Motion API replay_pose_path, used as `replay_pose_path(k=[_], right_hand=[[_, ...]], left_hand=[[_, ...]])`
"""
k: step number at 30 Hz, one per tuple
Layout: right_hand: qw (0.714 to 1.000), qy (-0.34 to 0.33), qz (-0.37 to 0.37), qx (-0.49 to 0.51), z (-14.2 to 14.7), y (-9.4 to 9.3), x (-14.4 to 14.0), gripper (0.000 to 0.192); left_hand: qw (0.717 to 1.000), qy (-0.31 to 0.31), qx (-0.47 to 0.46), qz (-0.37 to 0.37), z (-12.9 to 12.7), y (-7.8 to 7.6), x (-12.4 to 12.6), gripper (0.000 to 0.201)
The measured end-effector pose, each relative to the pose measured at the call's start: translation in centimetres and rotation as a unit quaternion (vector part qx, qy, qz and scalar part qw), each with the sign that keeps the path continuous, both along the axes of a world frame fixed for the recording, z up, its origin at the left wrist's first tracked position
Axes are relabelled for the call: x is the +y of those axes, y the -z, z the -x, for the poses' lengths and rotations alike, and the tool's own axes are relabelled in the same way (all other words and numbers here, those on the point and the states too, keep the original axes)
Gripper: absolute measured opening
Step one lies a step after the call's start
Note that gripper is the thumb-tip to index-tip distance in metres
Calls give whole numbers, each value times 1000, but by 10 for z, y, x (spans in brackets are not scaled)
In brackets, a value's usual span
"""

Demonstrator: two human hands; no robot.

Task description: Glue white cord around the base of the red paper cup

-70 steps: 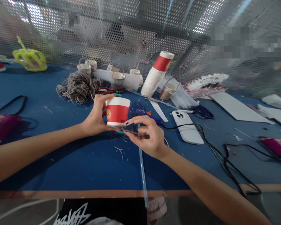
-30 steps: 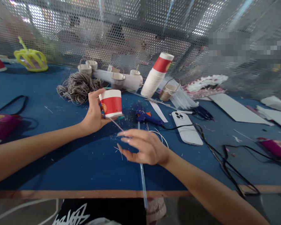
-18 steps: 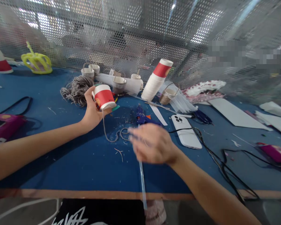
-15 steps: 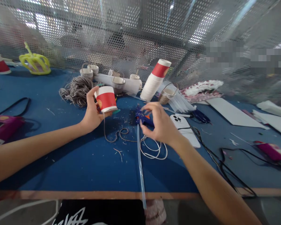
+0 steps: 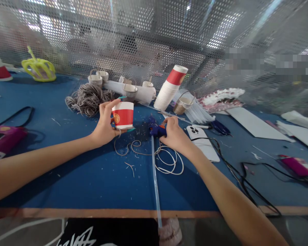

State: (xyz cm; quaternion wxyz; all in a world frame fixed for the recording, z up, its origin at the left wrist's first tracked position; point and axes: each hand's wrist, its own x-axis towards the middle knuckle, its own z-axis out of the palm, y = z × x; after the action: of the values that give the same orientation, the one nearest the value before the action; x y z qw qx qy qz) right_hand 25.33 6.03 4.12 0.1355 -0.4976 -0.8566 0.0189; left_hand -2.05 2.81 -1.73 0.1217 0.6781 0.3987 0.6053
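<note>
The blue table (image 5: 66,177) carries the work. The right hand (image 5: 175,136) is wrapped around the blue glue gun (image 5: 155,130), which is rigid and light; best taken at the handle. Its trigger is hidden under the fingers. The left hand (image 5: 105,124) pinches the red-and-white paper cup (image 5: 123,115), thin-walled and easily crushed, just left of the gun.

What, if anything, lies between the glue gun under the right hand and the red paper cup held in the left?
Nothing solid: the glue gun and paper cup are separated only by bare blue table, with loose cord lying lower down.
</note>
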Motion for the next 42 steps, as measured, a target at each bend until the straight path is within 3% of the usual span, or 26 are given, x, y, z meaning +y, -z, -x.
replay_pose_path(k=[4, 8, 10, 13, 15, 17, 20, 22, 28, 42], right_hand=[[996, 33, -40, 67, 0, 5, 6, 39], [967, 62, -72, 238, -4, -3, 8, 47], [935, 90, 1, 343, -6, -9, 6, 44], [869, 114, 176, 447, -6, -18, -1, 27], [837, 86, 260, 473, -3, -22, -7, 28], [828, 24, 324, 458, 1, -27, -14, 31], [838, -63, 363, 402, 10, -31, -24, 26], [848, -86, 363, 377, 15, -30, -30, 22], [895, -11, 325, 306, 25, -15, -37, 22], [916, -29, 291, 274, 32, -14, -39, 20]], left_hand=[[999, -24, 28, 0, -1, 0, 0, 99], [996, -49, 79, -1, 1, 0, 0, 98], [994, -52, 91, 3, 2, -1, 0, 97], [994, -48, 98, -2, 2, -3, -1, 99], [994, -38, 100, -7, 1, -4, -1, 101], [995, -29, 100, -4, 2, -4, -1, 102], [994, -24, 106, 5, 5, -3, 1, 103], [993, -19, 117, 4, 7, -2, 1, 104], [991, -8, 133, -24, 7, -2, 2, 102], [989, -16, 142, -30, 3, -5, 0, 102]])
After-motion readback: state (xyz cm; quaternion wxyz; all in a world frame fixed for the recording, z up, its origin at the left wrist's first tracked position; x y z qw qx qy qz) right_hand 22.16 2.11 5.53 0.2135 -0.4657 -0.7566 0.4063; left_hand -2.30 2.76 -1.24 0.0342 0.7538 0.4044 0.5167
